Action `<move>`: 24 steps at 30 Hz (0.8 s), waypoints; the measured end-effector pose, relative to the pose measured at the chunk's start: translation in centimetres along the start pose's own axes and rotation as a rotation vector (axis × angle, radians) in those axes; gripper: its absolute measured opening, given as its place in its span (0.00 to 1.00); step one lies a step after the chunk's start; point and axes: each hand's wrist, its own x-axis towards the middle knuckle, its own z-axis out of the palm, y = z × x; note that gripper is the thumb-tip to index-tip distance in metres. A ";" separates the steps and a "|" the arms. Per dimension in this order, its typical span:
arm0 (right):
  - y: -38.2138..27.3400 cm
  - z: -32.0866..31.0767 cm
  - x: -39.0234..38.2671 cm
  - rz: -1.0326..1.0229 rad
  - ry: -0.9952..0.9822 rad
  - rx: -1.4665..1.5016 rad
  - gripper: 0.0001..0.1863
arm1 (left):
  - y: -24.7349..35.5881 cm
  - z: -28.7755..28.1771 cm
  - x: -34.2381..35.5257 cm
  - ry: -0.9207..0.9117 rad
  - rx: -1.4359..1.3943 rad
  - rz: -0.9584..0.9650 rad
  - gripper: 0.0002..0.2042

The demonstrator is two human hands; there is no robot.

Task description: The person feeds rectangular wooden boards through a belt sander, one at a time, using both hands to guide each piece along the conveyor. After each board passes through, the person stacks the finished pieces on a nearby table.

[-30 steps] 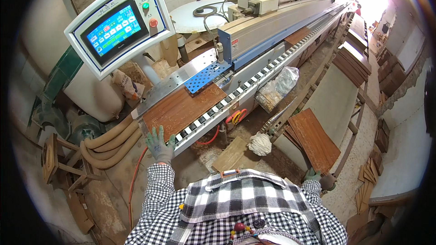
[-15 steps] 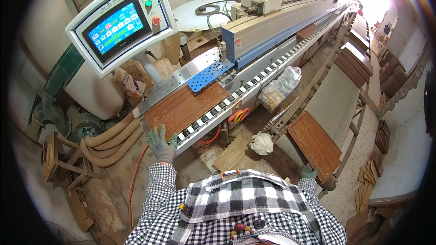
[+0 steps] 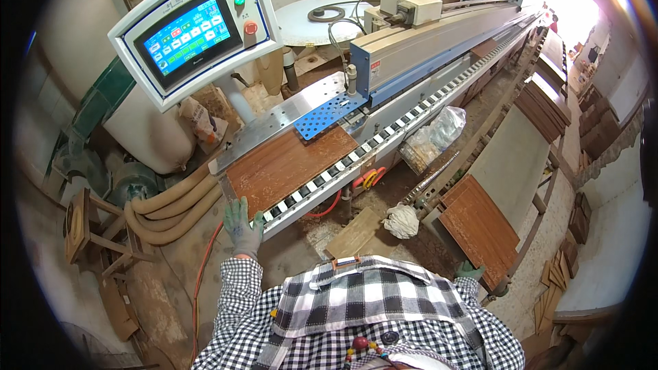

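Observation:
My left hand point(image 3: 243, 229), in a grey-green glove, is open at the near left corner of a brown wood-grain board point(image 3: 291, 168). Its fingers point forward and are spread, with the fingertips at the board's edge. That board lies flat on the machine's feed table, alongside a track of black and white pads point(image 3: 329, 175); its far corner reaches under a perforated blue plate point(image 3: 330, 115). On my right, the gloved right hand point(image 3: 469, 271) rests against the near edge of stacked brown boards point(image 3: 480, 229). Its fingers show only in part and look apart, not closed round a board.
A control panel with a lit screen point(image 3: 188, 40) stands at the left, above beige hoses point(image 3: 168, 216). The long machine point(image 3: 425, 41) runs away to the far right. Beside it are a clear plastic bag point(image 3: 442, 130), a white crumpled bundle point(image 3: 401, 221) and another board stack point(image 3: 543, 106).
The whole view has shifted, so the machine and panel sit slightly farther right. My left hand has drawn back a little toward me from the board. My right hand stays by the stack.

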 end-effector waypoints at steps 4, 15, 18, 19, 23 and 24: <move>-0.2 0.8 -1.6 0.015 -0.116 0.097 0.36 | 0.0 -0.1 0.1 -0.014 -0.007 0.002 0.33; -1.1 -1.1 3.4 0.091 -0.047 0.138 0.31 | 5.2 -1.8 1.9 -0.108 0.103 0.037 0.34; -1.6 -1.6 4.8 0.032 -0.099 0.135 0.31 | 7.2 -1.4 2.7 -0.096 0.098 0.074 0.33; -1.6 -1.8 5.2 0.039 -0.117 0.152 0.31 | 7.8 -1.1 2.9 -0.093 0.089 0.077 0.33; -1.6 -1.9 6.7 0.053 -0.150 0.178 0.32 | 10.5 -0.3 4.1 -0.099 0.114 0.116 0.34; -1.6 -2.1 7.2 0.058 -0.171 0.183 0.33 | 11.3 -0.2 4.4 -0.108 0.110 0.116 0.34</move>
